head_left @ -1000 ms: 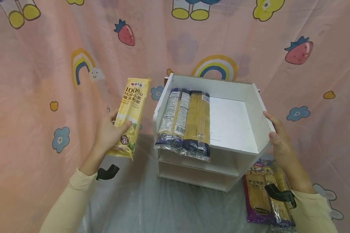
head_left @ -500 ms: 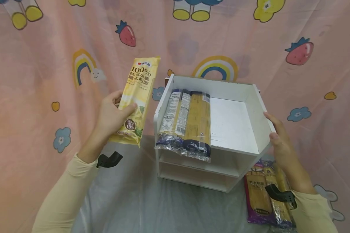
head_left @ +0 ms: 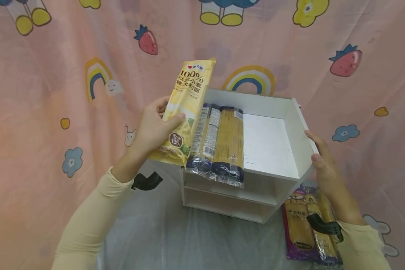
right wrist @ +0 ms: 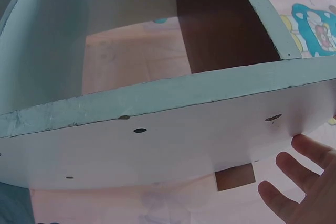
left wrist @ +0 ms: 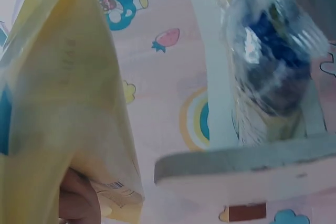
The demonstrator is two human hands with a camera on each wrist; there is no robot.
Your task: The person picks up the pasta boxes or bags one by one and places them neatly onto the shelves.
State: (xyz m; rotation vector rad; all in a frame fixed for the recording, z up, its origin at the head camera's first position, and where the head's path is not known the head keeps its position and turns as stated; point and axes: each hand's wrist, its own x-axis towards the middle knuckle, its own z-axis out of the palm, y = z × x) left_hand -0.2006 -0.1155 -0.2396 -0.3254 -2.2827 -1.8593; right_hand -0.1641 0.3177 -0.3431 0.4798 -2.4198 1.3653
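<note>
My left hand grips a yellow packet of spaghetti, thumb across its front and fingers behind. The packet leans upright beside the left wall of a white shelf unit, overlapping that wall and a pack inside in the head view. In the left wrist view the packet fills the left side, with a curled finger below. Two pasta packs, one with a printed label and one golden, lie side by side on the top shelf. My right hand rests against the unit's right wall, fingers extended.
More pasta packs, one with a purple border, lie on the grey cloth right of the unit, partly under my right forearm. Two lower shelves open to the front. A pink patterned curtain hangs behind.
My left hand has raised the yellow spaghetti packet and carried it right, from beside the shelf unit to over its left wall. The right hand stays at the right wall.
</note>
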